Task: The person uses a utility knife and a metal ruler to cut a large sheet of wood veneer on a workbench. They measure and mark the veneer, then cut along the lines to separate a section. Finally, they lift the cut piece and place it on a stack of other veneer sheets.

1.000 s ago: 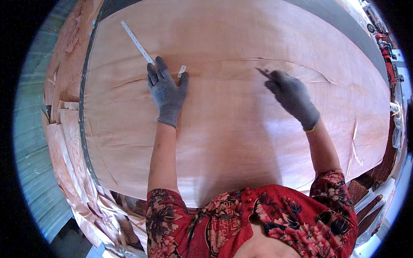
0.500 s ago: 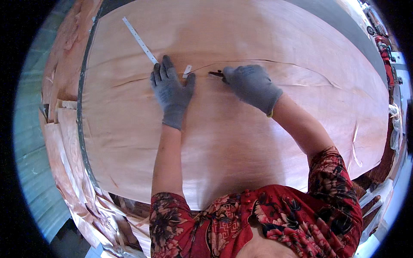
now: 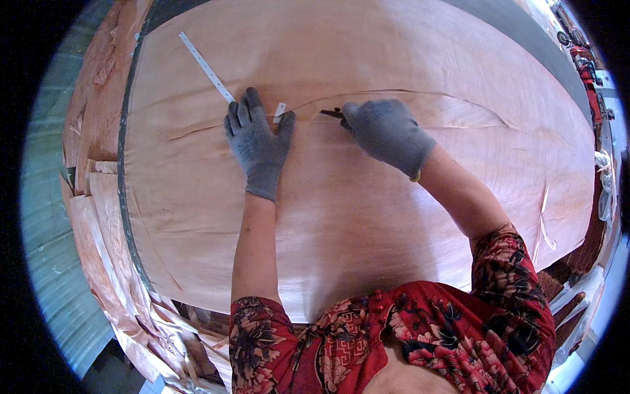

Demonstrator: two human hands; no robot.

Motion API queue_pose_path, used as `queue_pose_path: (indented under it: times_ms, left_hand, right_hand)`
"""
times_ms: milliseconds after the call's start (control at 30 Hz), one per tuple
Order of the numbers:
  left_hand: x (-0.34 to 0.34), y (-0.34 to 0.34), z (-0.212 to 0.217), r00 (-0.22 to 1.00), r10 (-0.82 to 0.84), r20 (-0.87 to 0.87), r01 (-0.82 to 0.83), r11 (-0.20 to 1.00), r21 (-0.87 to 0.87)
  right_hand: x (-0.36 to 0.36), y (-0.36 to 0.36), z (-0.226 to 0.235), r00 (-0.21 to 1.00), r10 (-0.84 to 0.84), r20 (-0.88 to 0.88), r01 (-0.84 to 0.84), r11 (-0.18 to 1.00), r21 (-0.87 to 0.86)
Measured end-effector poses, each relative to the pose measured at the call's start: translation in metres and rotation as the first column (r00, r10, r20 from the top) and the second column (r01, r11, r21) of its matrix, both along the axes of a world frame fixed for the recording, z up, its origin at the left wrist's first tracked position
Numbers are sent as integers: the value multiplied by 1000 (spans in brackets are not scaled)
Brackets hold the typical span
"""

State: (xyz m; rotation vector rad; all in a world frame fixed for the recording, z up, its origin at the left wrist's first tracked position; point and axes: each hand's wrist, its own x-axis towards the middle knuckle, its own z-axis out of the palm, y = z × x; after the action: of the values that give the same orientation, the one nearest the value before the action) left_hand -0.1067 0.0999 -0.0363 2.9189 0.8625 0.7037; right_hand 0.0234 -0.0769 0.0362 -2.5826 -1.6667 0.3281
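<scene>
A broad sheet of reddish-tan wood veneer lies before me, with a long wavy split running across its upper part. My left hand, in a grey glove, rests flat on the sheet with its fingers stretched out. Its fingertips touch the near end of a white strip of tape with small holes. By the left thumb lies a short white piece of tape, partly over the split. My right hand, also gloved, is closed round a small dark cutting tool, whose tip points left; its exact kind is unclear.
Torn veneer scraps hang and pile along the left side, beyond the dark table edge. A raised sliver stands out on the sheet's right part. Red machinery shows at the far right.
My left hand and the perforated tape strip have shifted slightly left and nearer to me. The short tape piece appears slightly further left too. My right hand has hardly moved.
</scene>
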Motion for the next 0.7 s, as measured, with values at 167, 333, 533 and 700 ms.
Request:
queue_pose_path:
  times_ms: [167,333,533,700]
  left_hand:
    - [0,0,-1,1000,6,5,-6,1000,-3]
    - [-2,2,-3,1000,-11,18,11,1000,-14]
    - [-5,9,-11,993,-12,114,25,993,-117]
    - [5,-3,0,999,-31,22,31,1000,0]
  right_hand:
    - [0,-1,-2,1000,-10,12,10,999,-33]
    - [-2,-2,-3,999,-31,31,32,998,-49]
    - [0,-6,-5,999,-15,-41,15,1000,18]
    - [1,-9,-8,1000,-16,-5,17,997,71]
